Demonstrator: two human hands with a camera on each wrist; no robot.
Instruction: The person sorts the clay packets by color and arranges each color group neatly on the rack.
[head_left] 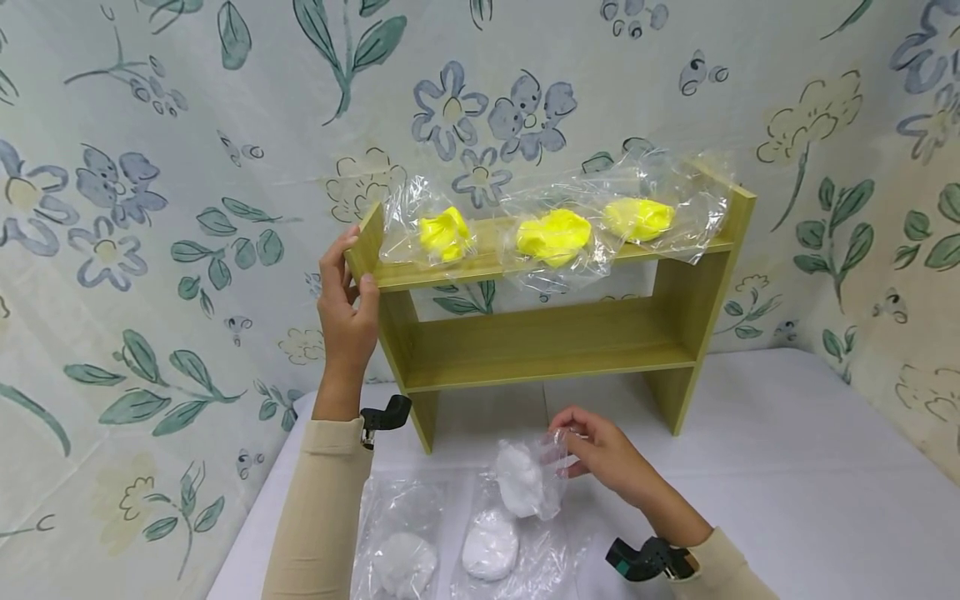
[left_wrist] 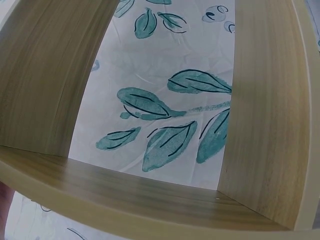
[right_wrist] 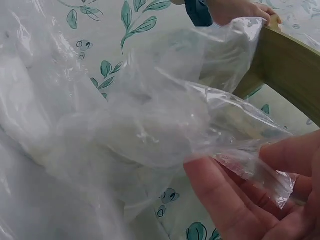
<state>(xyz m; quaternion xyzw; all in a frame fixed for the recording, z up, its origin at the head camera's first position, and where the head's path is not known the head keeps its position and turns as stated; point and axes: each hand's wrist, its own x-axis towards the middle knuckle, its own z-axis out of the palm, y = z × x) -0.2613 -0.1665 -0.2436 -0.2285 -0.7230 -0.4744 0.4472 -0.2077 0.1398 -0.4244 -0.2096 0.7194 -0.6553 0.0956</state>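
My left hand [head_left: 348,304] grips the upper left side panel of a wooden shelf [head_left: 551,340], thumb on the near side and fingers round the outer edge. In the left wrist view the shelf's boards [left_wrist: 270,110] fill most of the picture, and only a sliver of the hand shows. Just in front of the shelf, my right hand [head_left: 603,454] pinches the edge of a clear plastic bag [head_left: 553,475] with a soft white lump [head_left: 520,477] inside. Close up in the right wrist view, thumb and fingertips [right_wrist: 205,175] hold the crumpled film [right_wrist: 250,160].
Three clear bags with yellow lumps [head_left: 555,237] lie along the shelf's top board. On the white tabletop [head_left: 780,475] are two more bagged white lumps, one at left [head_left: 405,565] and one below the held bag [head_left: 490,546]. A floral cloth [head_left: 187,333] hangs behind.
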